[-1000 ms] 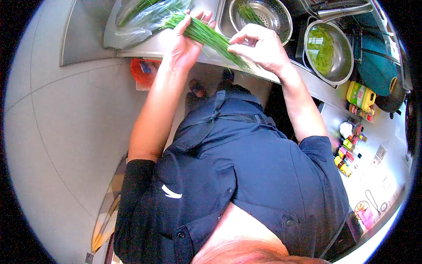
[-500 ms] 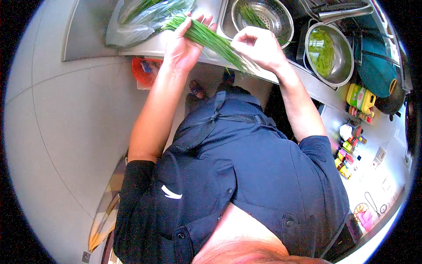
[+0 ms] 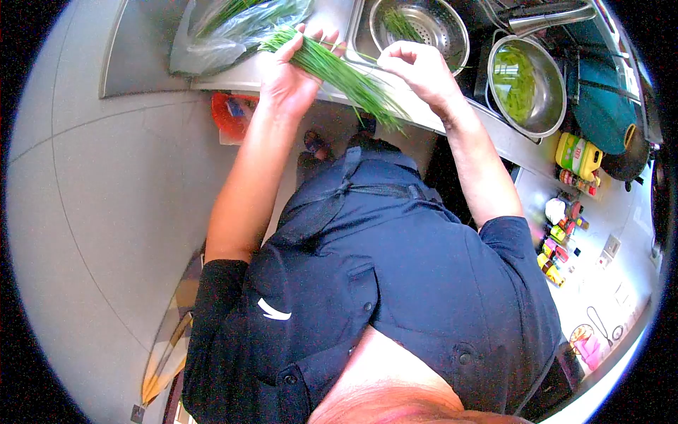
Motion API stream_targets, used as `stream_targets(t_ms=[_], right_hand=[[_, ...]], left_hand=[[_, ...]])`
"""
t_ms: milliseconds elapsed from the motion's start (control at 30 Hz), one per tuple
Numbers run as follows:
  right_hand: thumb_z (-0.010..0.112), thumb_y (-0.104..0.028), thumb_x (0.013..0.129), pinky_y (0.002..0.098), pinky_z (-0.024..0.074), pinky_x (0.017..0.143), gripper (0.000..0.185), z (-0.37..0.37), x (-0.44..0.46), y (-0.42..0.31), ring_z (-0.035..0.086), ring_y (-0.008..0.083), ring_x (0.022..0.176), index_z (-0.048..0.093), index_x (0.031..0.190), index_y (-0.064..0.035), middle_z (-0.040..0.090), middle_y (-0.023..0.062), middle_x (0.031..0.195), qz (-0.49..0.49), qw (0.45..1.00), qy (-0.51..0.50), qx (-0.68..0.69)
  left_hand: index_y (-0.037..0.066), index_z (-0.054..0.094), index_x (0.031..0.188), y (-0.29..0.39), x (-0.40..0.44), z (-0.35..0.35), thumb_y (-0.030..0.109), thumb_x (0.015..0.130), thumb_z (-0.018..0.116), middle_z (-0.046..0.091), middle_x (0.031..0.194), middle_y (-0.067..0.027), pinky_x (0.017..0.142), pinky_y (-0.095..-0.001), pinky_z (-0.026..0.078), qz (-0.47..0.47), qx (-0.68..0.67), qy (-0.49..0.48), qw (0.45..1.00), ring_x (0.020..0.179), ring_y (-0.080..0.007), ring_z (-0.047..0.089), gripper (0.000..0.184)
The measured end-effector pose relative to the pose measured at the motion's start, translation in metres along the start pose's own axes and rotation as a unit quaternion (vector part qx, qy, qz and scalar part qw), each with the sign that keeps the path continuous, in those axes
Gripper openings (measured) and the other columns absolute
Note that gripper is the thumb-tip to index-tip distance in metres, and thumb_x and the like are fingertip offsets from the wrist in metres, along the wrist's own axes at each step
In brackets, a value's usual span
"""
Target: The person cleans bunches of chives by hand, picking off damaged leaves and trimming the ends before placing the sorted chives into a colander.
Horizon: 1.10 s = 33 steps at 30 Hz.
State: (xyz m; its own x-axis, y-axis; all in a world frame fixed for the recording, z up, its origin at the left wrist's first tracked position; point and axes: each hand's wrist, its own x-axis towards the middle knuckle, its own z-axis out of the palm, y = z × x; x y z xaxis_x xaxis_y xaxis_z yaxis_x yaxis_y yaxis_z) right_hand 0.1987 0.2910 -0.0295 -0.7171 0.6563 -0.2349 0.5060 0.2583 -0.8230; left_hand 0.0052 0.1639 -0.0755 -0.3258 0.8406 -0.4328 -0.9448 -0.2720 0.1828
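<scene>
A bundle of long thin green stalks (image 3: 339, 74) lies across the palm of my left hand (image 3: 293, 78), with the thumb over it and the fingers partly curled beneath. Its loose ends spread down to the right, over the counter's edge. My right hand (image 3: 420, 71) is pinched at the bundle's upper right, apart from most of the stalks. A thin green strand runs from the bundle to its fingertips. Behind that hand, a steel colander (image 3: 452, 35) with some green stalks inside sits in the sink.
A clear plastic bag (image 3: 212, 49) with more green stalks lies on the counter at upper left. On the right are a steel pot (image 3: 551, 106) with green pieces in liquid, a yellow bottle (image 3: 579, 155) and small bottles. A red basin (image 3: 229, 116) is below the counter.
My right hand has moved slightly up and away from the bundle's loose ends, drawing a thin strand. The stalk ends have fanned out. My left hand stays almost in place.
</scene>
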Motion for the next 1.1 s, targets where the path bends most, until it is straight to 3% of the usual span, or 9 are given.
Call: stream_targets(t_ms=[67,200,400,600,700,800,867,967,1100], right_hand=[[0.069,-0.025,0.087,0.0188,0.0396,0.059,0.016,0.000,-0.001,0.000,0.049,0.0022,0.063,0.071,0.089,-0.0085,0.061,-0.0055,0.073,0.055,0.985,-0.036,0.157],[0.068,-0.027,0.088,0.0176,0.0315,0.055,0.017,0.003,-0.001,0.008,0.041,0.0014,0.059,0.071,0.089,-0.0102,0.056,-0.0074,0.071,0.087,0.963,-0.055,0.250],[0.067,-0.028,0.089,0.0169,0.0343,0.057,0.022,0.002,-0.002,0.007,0.046,0.0016,0.064,0.072,0.092,-0.0074,0.060,-0.0062,0.075,0.083,0.964,-0.058,0.244],[0.066,-0.028,0.092,0.0175,0.0396,0.060,0.028,0.002,-0.002,0.005,0.051,0.0021,0.075,0.072,0.108,-0.0063,0.068,-0.0031,0.087,0.068,0.966,-0.055,0.245],[0.067,-0.029,0.092,0.0181,0.0393,0.060,0.029,0.002,-0.004,-0.002,0.052,0.0017,0.074,0.072,0.109,-0.0071,0.071,-0.0009,0.093,0.050,0.980,-0.040,0.189],[0.070,-0.028,0.089,0.0195,0.0455,0.068,0.029,0.002,-0.006,-0.011,0.058,0.0036,0.078,0.072,0.108,-0.0066,0.072,0.0015,0.096,0.044,0.986,-0.033,0.155],[0.074,-0.028,0.087,0.0233,0.0502,0.078,0.031,0.006,-0.004,-0.007,0.063,0.0073,0.083,0.073,0.107,-0.0050,0.072,0.0024,0.095,-0.016,0.992,-0.052,0.110],[0.076,-0.028,0.085,0.0267,0.0517,0.084,0.032,0.009,-0.005,-0.021,0.065,0.0103,0.088,0.073,0.106,-0.0038,0.072,0.0034,0.094,-0.026,0.994,-0.087,0.054],[0.077,-0.029,0.082,0.0270,0.0524,0.078,0.031,0.008,-0.005,-0.028,0.065,0.0096,0.081,0.074,0.101,-0.0044,0.073,0.0044,0.089,-0.051,0.993,-0.095,-0.042]], left_hand=[[0.007,0.050,0.120,0.000,0.000,-0.001,0.009,0.095,0.057,0.058,0.116,-0.0193,0.107,-0.0637,0.041,0.002,0.011,0.002,1.000,0.118,-0.0426,0.056,0.026],[0.007,0.050,0.119,-0.001,0.000,-0.003,0.008,0.095,0.057,0.059,0.115,-0.0184,0.107,-0.0638,0.041,0.010,0.024,-0.001,1.000,0.116,-0.0419,0.057,0.025],[0.008,0.050,0.119,0.001,-0.003,-0.006,0.007,0.095,0.057,0.059,0.116,-0.0188,0.107,-0.0637,0.041,0.013,0.018,0.000,1.000,0.117,-0.0416,0.057,0.025],[0.009,0.049,0.120,0.001,-0.004,-0.009,0.007,0.095,0.056,0.059,0.117,-0.0193,0.108,-0.0637,0.040,0.012,0.004,-0.007,1.000,0.119,-0.0419,0.055,0.026],[0.010,0.050,0.119,0.000,-0.005,-0.010,0.006,0.095,0.057,0.058,0.119,-0.0199,0.108,-0.0635,0.040,0.017,0.007,-0.007,1.000,0.120,-0.0419,0.055,0.025],[0.010,0.050,0.119,0.000,-0.008,-0.008,0.007,0.095,0.057,0.058,0.120,-0.0199,0.108,-0.0627,0.040,0.018,0.014,-0.014,1.000,0.120,-0.0418,0.055,0.026],[0.010,0.050,0.119,-0.001,-0.009,-0.008,0.007,0.095,0.058,0.058,0.121,-0.0198,0.109,-0.0623,0.040,0.016,0.021,-0.017,0.999,0.121,-0.0417,0.054,0.026],[0.011,0.049,0.120,-0.004,-0.011,-0.006,0.007,0.095,0.058,0.058,0.123,-0.0198,0.110,-0.0615,0.039,0.014,0.031,-0.020,0.999,0.122,-0.0414,0.054,0.027],[0.011,0.047,0.120,-0.005,-0.014,-0.004,0.008,0.095,0.058,0.057,0.126,-0.0202,0.110,-0.0611,0.039,0.020,0.039,-0.025,0.999,0.124,-0.0410,0.052,0.028]])
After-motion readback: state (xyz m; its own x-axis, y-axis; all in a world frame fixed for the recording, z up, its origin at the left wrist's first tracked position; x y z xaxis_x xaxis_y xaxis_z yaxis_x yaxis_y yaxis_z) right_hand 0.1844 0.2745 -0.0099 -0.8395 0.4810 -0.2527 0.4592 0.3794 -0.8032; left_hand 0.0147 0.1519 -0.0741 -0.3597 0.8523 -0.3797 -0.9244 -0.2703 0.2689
